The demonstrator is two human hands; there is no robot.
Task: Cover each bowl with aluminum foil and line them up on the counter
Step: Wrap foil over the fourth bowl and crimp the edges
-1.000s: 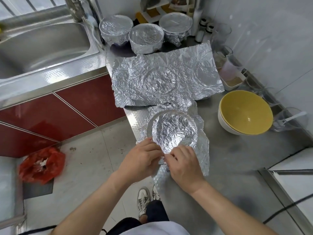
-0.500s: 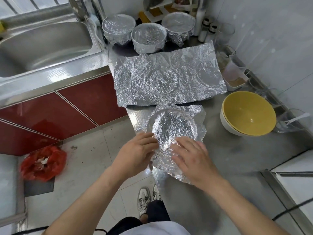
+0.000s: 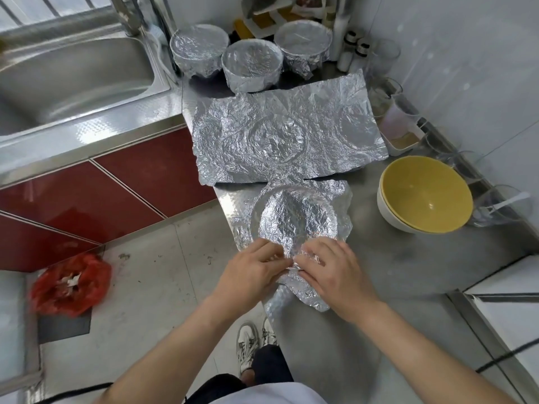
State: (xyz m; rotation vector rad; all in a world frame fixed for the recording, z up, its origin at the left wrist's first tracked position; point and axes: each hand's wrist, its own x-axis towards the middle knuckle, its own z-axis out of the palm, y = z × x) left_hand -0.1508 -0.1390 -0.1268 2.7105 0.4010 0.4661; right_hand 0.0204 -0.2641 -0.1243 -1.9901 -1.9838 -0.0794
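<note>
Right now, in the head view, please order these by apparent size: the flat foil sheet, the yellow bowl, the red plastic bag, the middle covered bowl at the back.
1. flat foil sheet
2. yellow bowl
3. red plastic bag and middle covered bowl: nearly alike, at different distances, so unranked.

left hand (image 3: 253, 266) | right hand (image 3: 329, 272) | met again, seemingly pinching foil (image 3: 294, 220) edge

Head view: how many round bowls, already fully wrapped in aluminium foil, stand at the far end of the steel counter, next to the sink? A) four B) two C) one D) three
D: the left foil-wrapped bowl, the middle foil-wrapped bowl and the right foil-wrapped bowl stand beyond the flat crumpled foil sheet.
</note>
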